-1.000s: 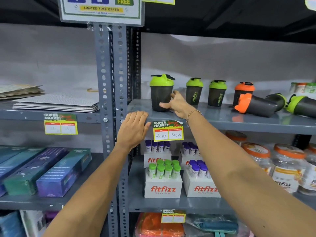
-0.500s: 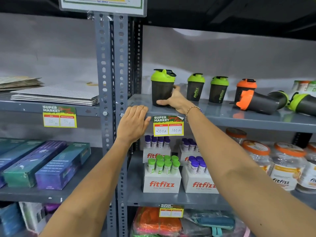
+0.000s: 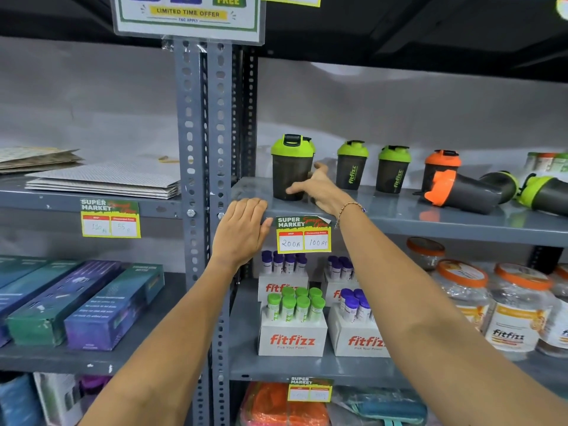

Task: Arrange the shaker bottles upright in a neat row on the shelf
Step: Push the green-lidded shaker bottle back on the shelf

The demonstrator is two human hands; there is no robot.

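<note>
My right hand [image 3: 321, 192] is wrapped around the base of the leftmost shaker bottle [image 3: 290, 167], which is dark with a green lid and stands upright; my thumb lies across its front and my fingers reach behind. Two more green-lidded bottles [image 3: 352, 166] [image 3: 393, 170] and an orange-lidded one [image 3: 441, 162] stand upright to its right. Beyond them an orange-lidded bottle [image 3: 461, 193] and two green-lidded ones [image 3: 501, 184] [image 3: 544, 195] lie on their sides. My left hand [image 3: 242, 229] rests flat on the front lip of the grey shelf [image 3: 430, 224], holding nothing.
A perforated steel upright [image 3: 203, 179] stands just left of the bottles. A price tag [image 3: 303, 236] hangs on the shelf lip. Below are fitfizz tube boxes [image 3: 292, 336] and jars [image 3: 519, 315]. Flat packets [image 3: 101, 179] lie on the left shelf.
My right hand has shifted from the front of the bottle's base to wrapping around its right side, and the bottle has turned so its black cap flap faces forward. The left hand stays put.
</note>
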